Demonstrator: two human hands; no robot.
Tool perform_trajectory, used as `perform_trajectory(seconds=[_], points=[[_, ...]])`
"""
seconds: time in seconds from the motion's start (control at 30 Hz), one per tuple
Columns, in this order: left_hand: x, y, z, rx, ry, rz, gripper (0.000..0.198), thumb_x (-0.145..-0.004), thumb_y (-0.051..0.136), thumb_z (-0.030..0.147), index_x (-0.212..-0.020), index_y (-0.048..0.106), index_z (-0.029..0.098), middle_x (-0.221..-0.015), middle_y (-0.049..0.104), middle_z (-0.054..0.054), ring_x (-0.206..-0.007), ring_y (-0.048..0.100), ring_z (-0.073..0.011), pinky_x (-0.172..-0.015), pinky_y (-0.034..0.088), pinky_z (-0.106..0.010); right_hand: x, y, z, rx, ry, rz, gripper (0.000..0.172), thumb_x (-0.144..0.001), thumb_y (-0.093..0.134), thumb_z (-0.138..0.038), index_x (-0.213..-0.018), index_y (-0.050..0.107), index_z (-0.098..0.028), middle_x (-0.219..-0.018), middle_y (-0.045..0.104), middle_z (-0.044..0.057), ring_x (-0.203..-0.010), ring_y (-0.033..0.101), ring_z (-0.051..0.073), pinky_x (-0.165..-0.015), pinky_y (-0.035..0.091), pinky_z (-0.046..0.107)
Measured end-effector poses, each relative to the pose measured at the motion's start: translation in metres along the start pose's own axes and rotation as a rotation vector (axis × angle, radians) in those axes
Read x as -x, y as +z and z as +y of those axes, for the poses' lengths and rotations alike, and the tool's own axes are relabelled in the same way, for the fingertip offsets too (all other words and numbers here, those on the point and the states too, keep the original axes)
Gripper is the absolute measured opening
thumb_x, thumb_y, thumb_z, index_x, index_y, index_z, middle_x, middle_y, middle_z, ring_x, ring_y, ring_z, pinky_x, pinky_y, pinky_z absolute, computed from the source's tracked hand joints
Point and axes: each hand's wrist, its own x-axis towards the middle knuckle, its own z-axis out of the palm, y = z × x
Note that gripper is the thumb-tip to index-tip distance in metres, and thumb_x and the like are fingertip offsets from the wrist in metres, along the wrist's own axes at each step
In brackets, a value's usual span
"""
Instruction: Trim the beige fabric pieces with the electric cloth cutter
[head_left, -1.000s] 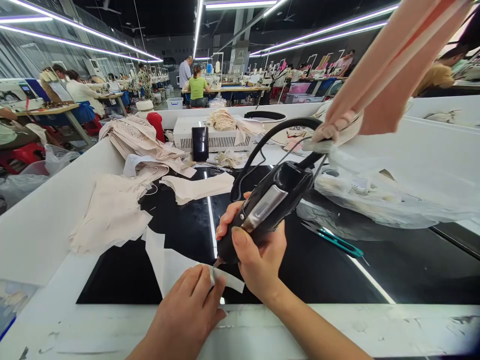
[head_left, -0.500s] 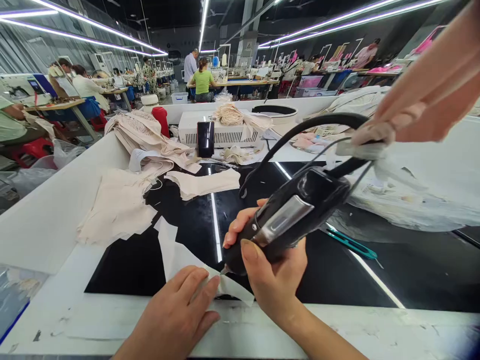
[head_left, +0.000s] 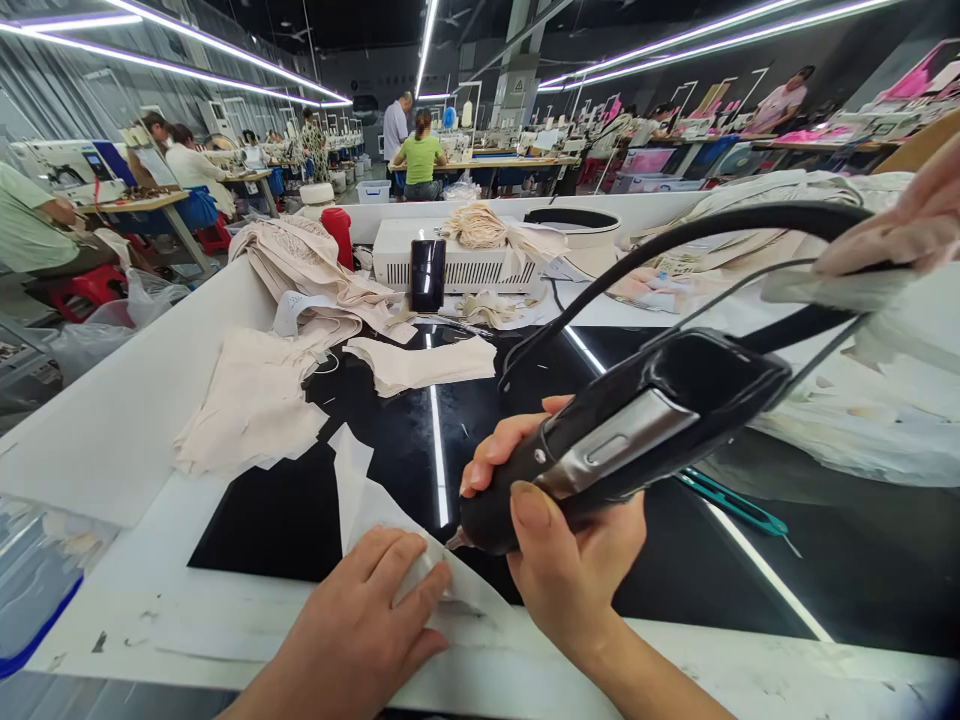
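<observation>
At the far left, a seated person in a pale green top (head_left: 34, 225) sat beside a red stool (head_left: 90, 290), and a clear container with a blue rim (head_left: 41, 630) stood at the lower corner. A white side wall (head_left: 127, 420) ran along the worktable. Just inside it lay a flat stack of pale pink fabric pieces (head_left: 247, 405), with a larger fabric heap (head_left: 292, 255) behind and a red cone (head_left: 337, 238) beyond that.

Near the front edge of a glossy black panel (head_left: 262, 525), the left hand (head_left: 367, 605) lay palm down, its fingers loosely spread and slightly bent, pressing on a white piece (head_left: 364, 505) without gripping it. The piece slanted across the panel, its right end reaching over the front edge. Farther back, a dark phone (head_left: 427, 275) leaned upright against a white box (head_left: 480, 265), with a pale fabric strip (head_left: 424, 362) in front.

To the right, the right hand (head_left: 570, 560) was closed around a black handheld tool (head_left: 607, 450), tilted with its narrow tip at the white piece's edge; whether they touched could not be told. A thick black cable (head_left: 675, 235) arched from behind the tool toward a pale cloth tie (head_left: 892, 240). Beneath the tool lay a teal cutter (head_left: 739, 502), partly hidden, and at the far right a translucent plastic bag (head_left: 877, 430).
</observation>
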Motion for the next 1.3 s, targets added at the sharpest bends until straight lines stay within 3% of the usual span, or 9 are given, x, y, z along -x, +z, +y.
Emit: perform_trajectory(seconds=[0.5, 0.63, 0.77, 0.87, 0.97, 1.07, 1.3], points=[[-0.004, 0.002, 0.01, 0.037, -0.019, -0.003, 0.038, -0.097, 0.062, 0.038, -0.123, 0.06, 0.011, -0.114, 0.067, -0.014, -0.104, 0.066, -0.0287, -0.089, 0.06, -0.043, -0.001, 0.0, 0.005, -0.025, 0.009, -0.064, 0.034, -0.087, 0.073, -0.03, -0.113, 0.052, -0.026, -0.084, 0.063, -0.002, -0.061, 0.062, 0.013, -0.05, 0.055, 0.027], [-0.006, -0.003, 0.013, 0.062, -0.018, -0.012, 0.038, -0.097, 0.062, 0.037, -0.126, 0.058, 0.011, -0.115, 0.068, -0.014, -0.104, 0.067, -0.0296, -0.09, 0.06, -0.045, -0.001, 0.001, 0.005, -0.006, 0.0, -0.083, 0.033, -0.088, 0.07, -0.023, -0.114, 0.051, -0.026, -0.084, 0.064, -0.002, -0.061, 0.062, 0.013, -0.052, 0.056, 0.028], [-0.001, -0.012, 0.009, 0.184, -0.106, -0.078, 0.026, -0.102, 0.047, 0.019, -0.127, 0.053, 0.013, -0.116, 0.068, -0.011, -0.105, 0.067, -0.0245, -0.092, 0.06, -0.04, -0.004, 0.0, 0.006, 0.026, 0.001, -0.092, 0.036, -0.086, 0.069, -0.02, -0.115, 0.049, -0.026, -0.083, 0.064, -0.003, -0.059, 0.061, 0.013, -0.051, 0.055, 0.028], [0.009, -0.011, -0.004, 0.239, -0.136, -0.135, 0.035, -0.097, 0.04, 0.005, -0.129, 0.05, 0.016, -0.125, 0.066, -0.008, -0.117, 0.063, -0.0201, -0.101, 0.056, -0.037, -0.007, -0.001, 0.007, 0.015, -0.007, -0.072, 0.034, -0.084, 0.073, -0.023, -0.111, 0.051, -0.026, -0.083, 0.065, -0.003, -0.059, 0.061, 0.012, -0.052, 0.055, 0.027], [0.017, -0.003, -0.021, 0.108, -0.119, -0.166, 0.038, -0.095, 0.041, 0.0, -0.128, 0.052, 0.016, -0.137, 0.061, -0.009, -0.129, 0.056, -0.0219, -0.108, 0.052, -0.04, -0.009, -0.004, 0.006, 0.015, -0.029, -0.038, 0.031, -0.085, 0.074, -0.026, -0.107, 0.053, -0.025, -0.082, 0.064, -0.003, -0.059, 0.061, 0.013, -0.053, 0.053, 0.027], [0.015, 0.003, -0.031, -0.017, -0.145, -0.182, 0.033, -0.098, 0.042, 0.005, -0.128, 0.054, 0.013, -0.134, 0.062, -0.012, -0.123, 0.06, -0.0249, -0.103, 0.054, -0.045, -0.007, -0.006, 0.002, 0.003, -0.011, -0.036, 0.028, -0.086, 0.075, -0.03, -0.103, 0.054, -0.025, -0.081, 0.063, -0.003, -0.06, 0.06, 0.013, -0.052, 0.053, 0.029], [-0.008, -0.005, -0.027, -0.155, -0.18, -0.117, 0.028, -0.103, 0.039, 0.014, -0.122, 0.058, 0.011, -0.118, 0.067, -0.015, -0.103, 0.066, -0.0272, -0.084, 0.059, -0.045, 0.003, -0.002, -0.003, -0.07, 0.064, -0.043, 0.032, -0.085, 0.077, -0.034, -0.107, 0.055, -0.026, -0.084, 0.063, -0.002, -0.061, 0.061, 0.013, -0.053, 0.054, 0.028]])
